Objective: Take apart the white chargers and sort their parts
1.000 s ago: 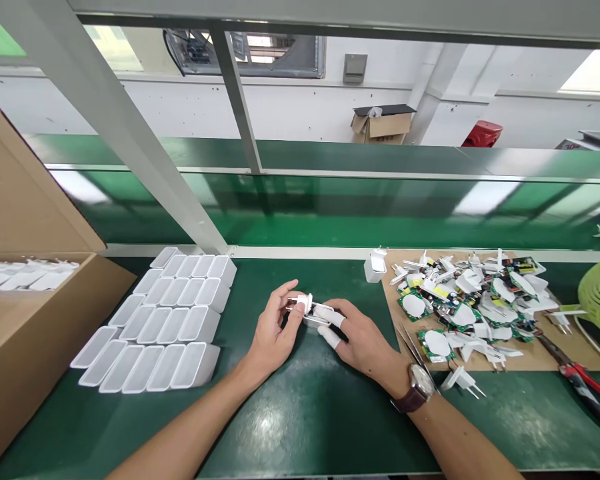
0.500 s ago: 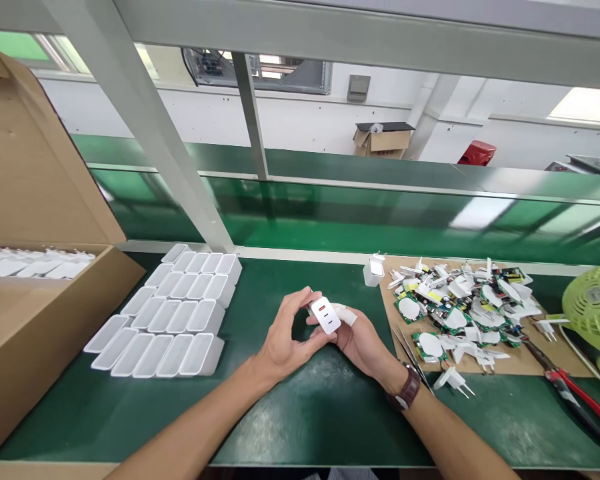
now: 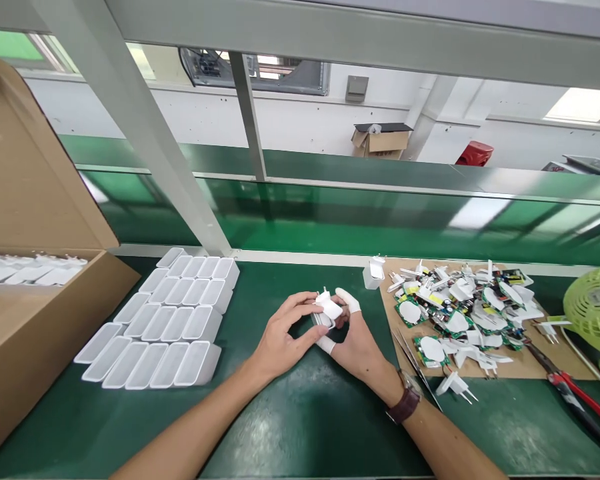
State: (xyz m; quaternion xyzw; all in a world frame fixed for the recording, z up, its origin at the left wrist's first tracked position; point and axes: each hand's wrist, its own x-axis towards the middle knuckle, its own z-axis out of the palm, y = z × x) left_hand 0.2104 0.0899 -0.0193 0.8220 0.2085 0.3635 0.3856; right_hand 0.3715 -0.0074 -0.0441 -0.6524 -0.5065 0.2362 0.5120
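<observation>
A small white plug charger [image 3: 327,309] is held up above the middle of the green bench, its plug piece facing up. My left hand [image 3: 286,333] grips it from the left between thumb and fingers. From the right, my right hand [image 3: 361,343] curls around the same charger, with white covers on its thumb and index finger; the index is raised off it. Parts of the right fingers are hidden behind the charger. Beyond my hands stands another white charger housing [image 3: 374,273] with a plug piece on top.
Several open white housings [image 3: 190,363] stand in rows at left, beside a cardboard box [image 3: 70,320] of white parts. A cardboard sheet [image 3: 395,327] at right carries piled circuit boards [image 3: 433,351]. Tweezers [image 3: 414,360], red-handled pliers [image 3: 575,400] and a green fan [image 3: 593,307] are nearby.
The charger has been turned: its port face pointed at me before, and now its plug side shows. My right index finger has lifted away from it.
</observation>
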